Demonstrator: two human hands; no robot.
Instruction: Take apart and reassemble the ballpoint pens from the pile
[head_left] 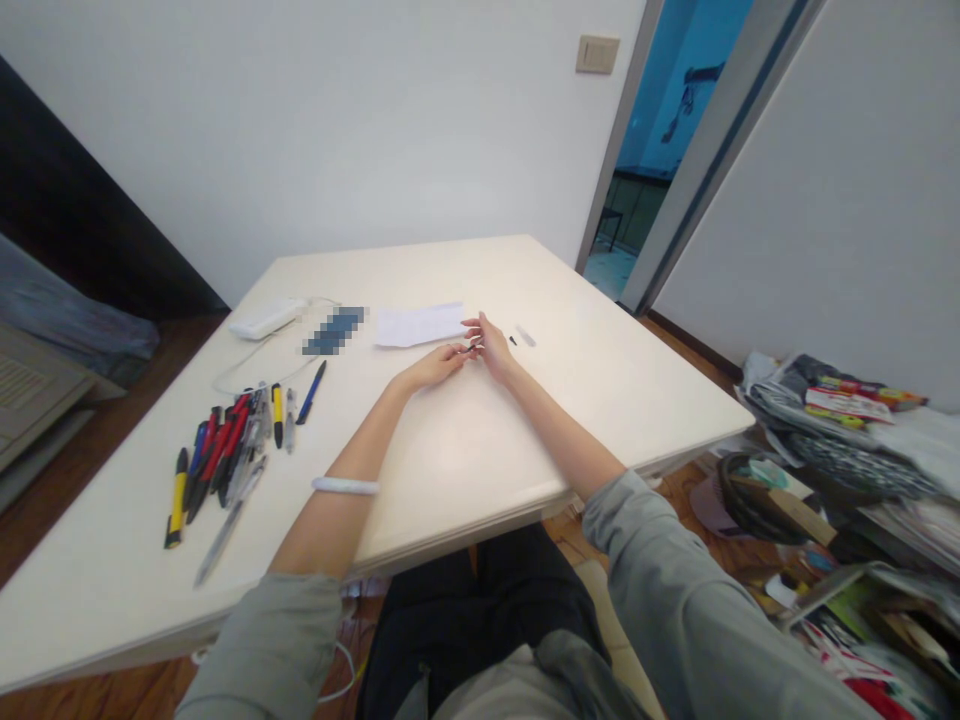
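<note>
Pinching a small, slim dark pen part [471,349] between the fingertips of both hands, we hold it just above the cream, glossy worktop [465,450]. Our left hand [437,366] curls narrowly round one end; our right hand [491,346] closes on the other. The piece looks light, rigid and slick, so we judge it best gripped near its ends with the fingertips. Just beside the right hand lie a tiny dark bit [513,341] and a clear plastic cap [526,336]. A white paper sheet [420,325] sits near, and a cluster of coloured pens [225,455] lies well apart.
</note>
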